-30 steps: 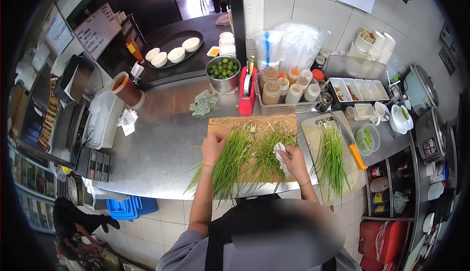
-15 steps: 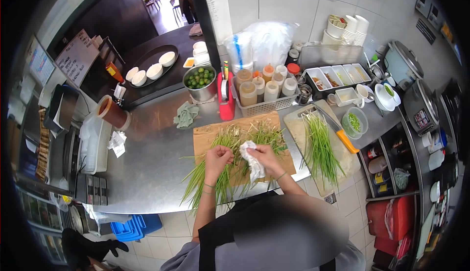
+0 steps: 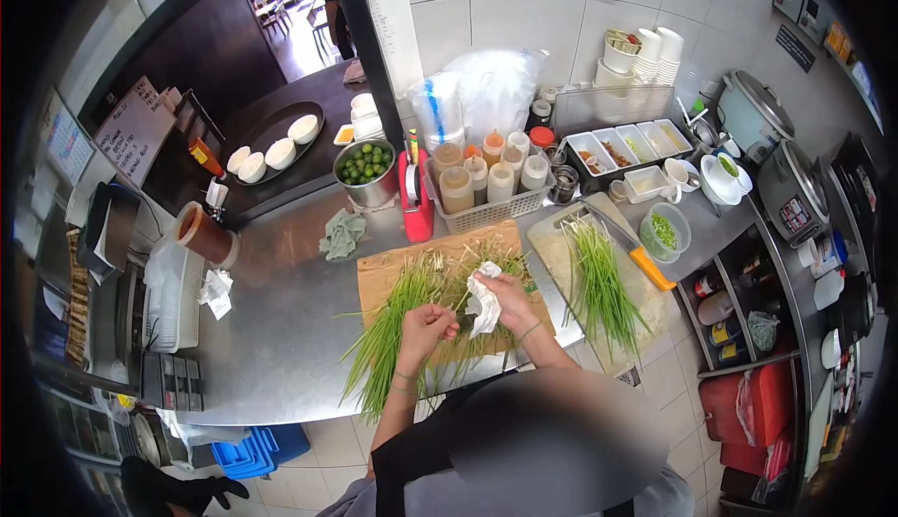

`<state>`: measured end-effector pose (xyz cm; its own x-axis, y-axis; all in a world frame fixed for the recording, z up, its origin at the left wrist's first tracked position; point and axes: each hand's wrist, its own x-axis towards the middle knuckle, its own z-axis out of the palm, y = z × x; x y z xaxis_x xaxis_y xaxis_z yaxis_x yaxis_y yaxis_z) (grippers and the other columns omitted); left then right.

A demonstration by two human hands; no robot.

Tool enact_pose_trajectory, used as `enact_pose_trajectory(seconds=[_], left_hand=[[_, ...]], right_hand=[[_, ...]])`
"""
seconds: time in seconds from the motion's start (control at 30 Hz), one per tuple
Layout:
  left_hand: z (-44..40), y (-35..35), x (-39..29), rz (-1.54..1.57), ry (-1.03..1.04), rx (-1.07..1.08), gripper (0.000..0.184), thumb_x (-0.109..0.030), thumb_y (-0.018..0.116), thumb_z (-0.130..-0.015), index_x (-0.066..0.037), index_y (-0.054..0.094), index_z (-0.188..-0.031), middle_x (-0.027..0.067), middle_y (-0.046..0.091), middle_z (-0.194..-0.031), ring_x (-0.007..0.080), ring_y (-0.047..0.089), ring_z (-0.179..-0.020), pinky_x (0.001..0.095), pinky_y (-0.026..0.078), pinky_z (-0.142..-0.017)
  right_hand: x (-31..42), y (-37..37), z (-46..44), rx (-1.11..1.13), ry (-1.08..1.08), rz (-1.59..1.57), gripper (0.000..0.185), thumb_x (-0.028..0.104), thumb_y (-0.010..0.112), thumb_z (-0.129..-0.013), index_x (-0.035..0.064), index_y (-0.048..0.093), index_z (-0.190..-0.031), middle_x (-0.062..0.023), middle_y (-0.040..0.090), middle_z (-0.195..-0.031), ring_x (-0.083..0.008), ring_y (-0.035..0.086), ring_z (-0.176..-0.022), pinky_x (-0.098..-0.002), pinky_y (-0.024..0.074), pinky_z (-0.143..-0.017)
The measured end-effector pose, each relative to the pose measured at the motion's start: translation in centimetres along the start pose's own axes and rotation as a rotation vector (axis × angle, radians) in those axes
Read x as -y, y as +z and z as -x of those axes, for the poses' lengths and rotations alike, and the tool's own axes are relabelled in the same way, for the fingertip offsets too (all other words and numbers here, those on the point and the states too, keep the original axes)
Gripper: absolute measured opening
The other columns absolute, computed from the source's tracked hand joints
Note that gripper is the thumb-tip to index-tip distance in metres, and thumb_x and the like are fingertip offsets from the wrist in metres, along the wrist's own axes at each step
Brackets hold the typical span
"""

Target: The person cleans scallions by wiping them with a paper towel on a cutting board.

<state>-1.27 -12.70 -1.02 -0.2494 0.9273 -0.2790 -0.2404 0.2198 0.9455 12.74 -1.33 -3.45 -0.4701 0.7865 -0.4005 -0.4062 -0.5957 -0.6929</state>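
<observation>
The right hand [image 3: 510, 302] grips crumpled tissue [image 3: 482, 308]; the left hand's [image 3: 428, 330] fingers are curled, contents unclear. Green onions [image 3: 603, 283] on the right board [image 3: 655, 319] look sorted; more await on brown paper [image 3: 378, 279].

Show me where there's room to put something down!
The biggest bare patch is the steel counter between the white basket and the brown paper, in front of the green cloth. It's crowded behind the paper, with the pot of green fruit and the squeeze bottles. Long green stalks cover much of the paper.
</observation>
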Motion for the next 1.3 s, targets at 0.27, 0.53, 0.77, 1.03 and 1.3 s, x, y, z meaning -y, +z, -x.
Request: enact_pose_trajectory(seconds=[0.27, 0.53, 0.77, 1.03, 1.3], left_hand=[[-0.3, -0.2, 0.3, 0.052, -0.08, 0.048, 0.009, -0.005, 0.058, -0.079, 0.004, 0.059, -0.081, 0.0087, 0.061, -0.068, 0.0112, 0.057, -0.053, 0.0217, 0.048, -0.05], [-0.1, -0.9, 0.4, 0.189, -0.088, 0.051, 0.011, -0.006, 0.057, -0.081, 0.004, 0.06, -0.081, 0.0089, 0.061, -0.069, 0.0115, 0.057, -0.056, 0.0225, 0.048, -0.052], [-0.8, 0.5, 0.9, 0.143, -0.09, 0.088, 0.012, -0.008, 0.058, -0.081, 0.004, 0.06, -0.082, 0.0085, 0.061, -0.069, 0.0116, 0.057, -0.055, 0.0216, 0.048, -0.052], [-0.2, 0.3, 1.5, 0.184, -0.143, 0.116, 0.012, -0.009, 0.059, -0.08, 0.002, 0.06, -0.083, 0.0069, 0.061, -0.07, 0.0103, 0.056, -0.057, 0.021, 0.048, -0.052], [-0.7, 1.2, 1.4, 0.196, -0.098, 0.073, 0.013, -0.012, 0.059, -0.082, 0.0, 0.06, -0.084, 0.006, 0.061, -0.071, 0.0098, 0.057, -0.058, 0.022, 0.049, -0.055]], right_hand=[[0.9, -0.8, -0.2, -0.059, -0.12, -0.113, 0.01, 0.007, 0.064, -0.078, -0.0003, 0.06, -0.083, -0.0066, 0.062, -0.075, -0.013, 0.06, -0.061, -0.0246, 0.0477, -0.053], [3.1, -3.0, 0.5, -0.028, -0.121, 0.029, 0.012, 0.009, 0.063, -0.079, -0.001, 0.06, -0.085, -0.0069, 0.063, -0.076, -0.0128, 0.06, -0.061, -0.0254, 0.0484, -0.053], [-1.1, 0.1, 3.1, 0.111, 0.082, 0.002, 0.013, 0.011, 0.064, -0.078, -0.0002, 0.061, -0.085, -0.0047, 0.062, -0.077, -0.0105, 0.058, -0.062, -0.0232, 0.0465, -0.054], [1.4, -1.1, 2.2, 0.052, -0.015, -0.087, 0.014, 0.013, 0.063, -0.08, 0.0002, 0.06, -0.085, -0.0047, 0.062, -0.077, -0.0125, 0.06, -0.064, -0.0262, 0.0487, -0.056], [-1.3, -0.3, 3.5, 0.187, 0.102, -0.009, 0.013, 0.01, 0.063, -0.079, 0.0011, 0.059, -0.088, -0.0056, 0.062, -0.079, -0.0123, 0.059, -0.066, -0.0254, 0.0489, -0.059]])
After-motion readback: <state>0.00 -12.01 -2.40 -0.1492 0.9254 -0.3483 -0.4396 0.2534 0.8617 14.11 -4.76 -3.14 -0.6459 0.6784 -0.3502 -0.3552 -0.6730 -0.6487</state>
